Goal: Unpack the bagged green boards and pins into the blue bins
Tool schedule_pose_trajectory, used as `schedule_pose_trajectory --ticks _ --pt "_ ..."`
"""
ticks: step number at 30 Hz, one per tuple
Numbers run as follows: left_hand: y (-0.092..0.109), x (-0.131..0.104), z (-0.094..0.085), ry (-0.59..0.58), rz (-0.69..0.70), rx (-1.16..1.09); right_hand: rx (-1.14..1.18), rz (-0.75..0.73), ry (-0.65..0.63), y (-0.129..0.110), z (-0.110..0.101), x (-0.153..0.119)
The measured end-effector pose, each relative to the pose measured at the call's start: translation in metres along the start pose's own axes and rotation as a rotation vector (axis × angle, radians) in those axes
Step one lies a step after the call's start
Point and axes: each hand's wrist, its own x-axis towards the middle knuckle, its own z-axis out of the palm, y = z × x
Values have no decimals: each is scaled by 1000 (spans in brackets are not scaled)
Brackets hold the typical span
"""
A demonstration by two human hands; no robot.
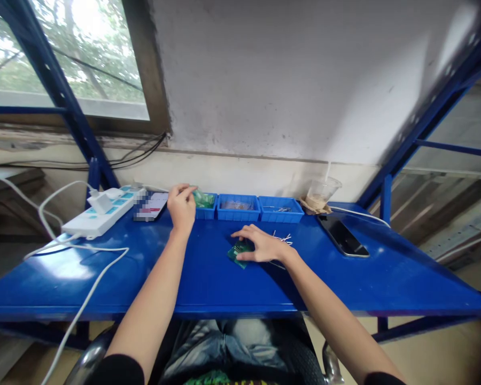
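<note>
My left hand [181, 208] is at the left blue bin [206, 215], its fingers closed on a green, see-through plastic bag [201, 199] at the bin's top. Part of that bag lies inside the bin. Over the middle of the table hovers or rests my right hand [262, 244], fingers and thumb apart. A small green packet [240, 262] lies beneath it, with the thumb at its edge; small pale marks or pieces show on it. Several thin metal pieces [284, 238] lie just behind my right wrist, partly hidden by it.
Two more blue bins, a middle one [239, 215] and a right one [281, 216], hold small parts. On the right are a phone [344, 236] and a clear cup [322, 192]. To the left lie another phone [154, 207], a power strip [104, 218] and a trailing white cable [100, 275].
</note>
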Motion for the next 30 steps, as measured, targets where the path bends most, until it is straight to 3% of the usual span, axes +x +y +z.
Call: schedule_pose_trajectory --ticks 2,5,10,15,17,19,21,24,25,27,30 --pt "-9 -3 5 -128 -25 78 13 0 -73 0 1 -1" --pt "-12 -8 11 -259 -49 170 19 8 -85 0 3 0" --pt "-2 -10 6 -336 -117 272 67 50 8 0 2 1" --pt "10 -8 -1 -276 -153 306 518 172 82 0 -1 3" --pt "19 -9 0 -287 -97 148 668 205 163 2 -2 5" --pt "34 -15 5 -418 -70 -108 753 225 257 6 -3 6" --pt "51 -28 11 -682 -150 -377 753 212 368 10 -5 6" --pt "75 -51 20 -1154 -508 -657 527 101 534 12 -11 4" --pt "80 -56 22 -1261 -613 -759 433 62 564 12 -13 3" --pt "84 -61 25 -1293 -752 -934 296 23 577 10 -15 1" --pt "80 -56 26 -1034 -743 -1065 202 65 591 8 -11 1"
